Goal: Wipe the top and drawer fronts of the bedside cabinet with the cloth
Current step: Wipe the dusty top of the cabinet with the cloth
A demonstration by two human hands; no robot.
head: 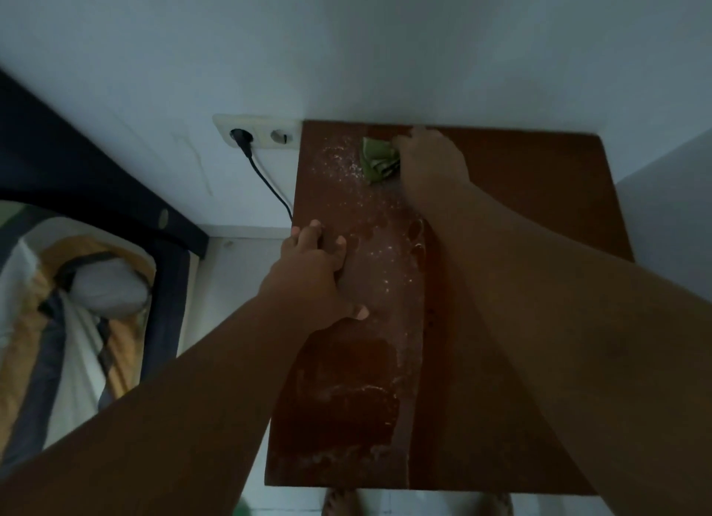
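The bedside cabinet's brown top (539, 192) fills the middle of the view, seen from above. Its left strip carries white dust specks and smeared patches. My right hand (431, 161) presses a crumpled green cloth (375, 159) onto the far edge of the top, close to the wall. My left hand (319, 276) rests flat on the left edge of the top, fingers spread, with nothing in it. The drawer fronts are hidden below the top.
A white wall runs behind the cabinet. A double socket (258, 134) with a black plug and cable (269, 186) sits left of it. A bed with striped bedding (57, 303) and a dark frame stands at the left. A pale wall surface (670, 226) stands at the right.
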